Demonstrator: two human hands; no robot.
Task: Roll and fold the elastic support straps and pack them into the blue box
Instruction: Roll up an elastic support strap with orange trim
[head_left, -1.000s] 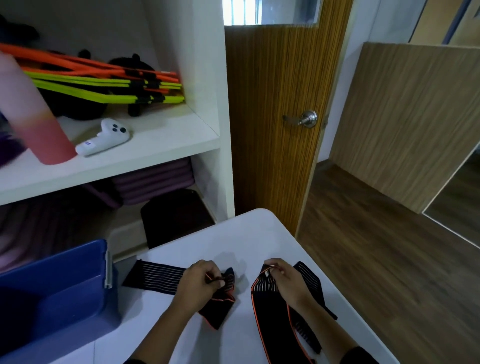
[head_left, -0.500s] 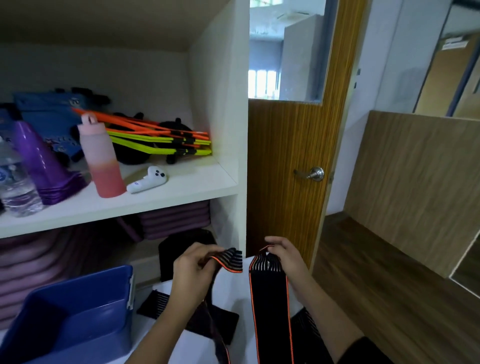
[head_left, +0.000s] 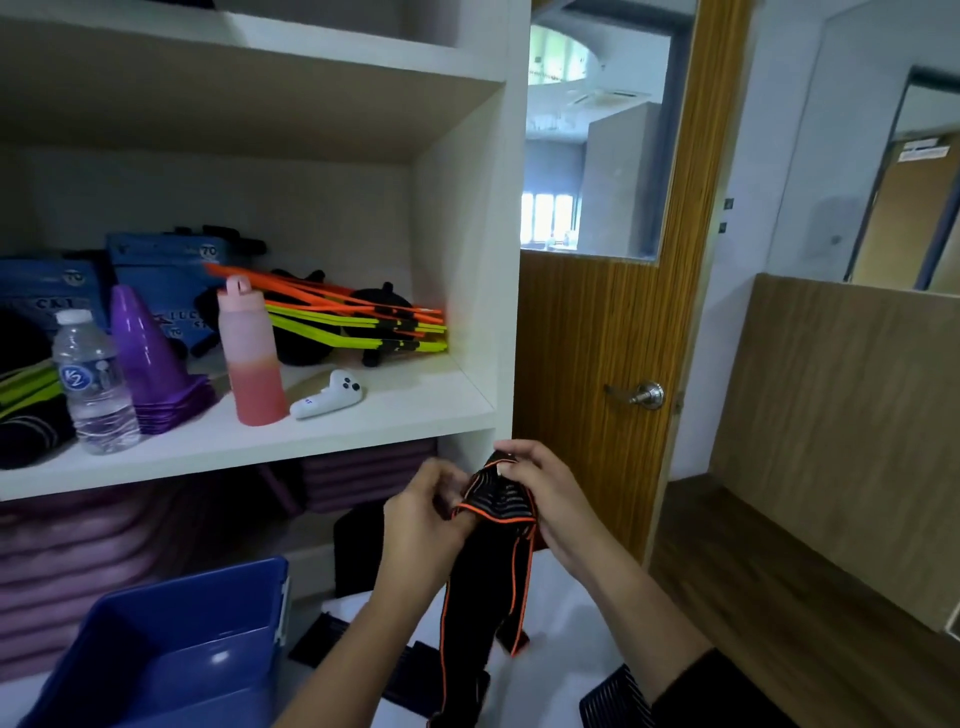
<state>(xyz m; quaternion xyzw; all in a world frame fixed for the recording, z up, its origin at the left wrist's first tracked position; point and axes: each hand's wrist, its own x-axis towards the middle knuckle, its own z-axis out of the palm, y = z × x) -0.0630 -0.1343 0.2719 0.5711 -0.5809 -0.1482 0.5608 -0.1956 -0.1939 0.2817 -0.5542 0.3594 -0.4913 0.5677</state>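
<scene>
You're early in the job. Both hands are up w/ one black, orange-edged strap (head_left: 483, 587). Your left hand (head_left: 423, 514) pinches its top end from the left. Your right hand (head_left: 548, 493) grips the same end from the right, fingers curled over it. The rest hangs unrolled toward the white table (head_left: 556, 675), so the roll looks barely begun. A second strap (head_left: 319, 639) lies flat near left, a third strap (head_left: 613, 696) near right. The blue box (head_left: 197, 608), near left, shows no strap inside, so rolling, folding & packing are all left.
</scene>
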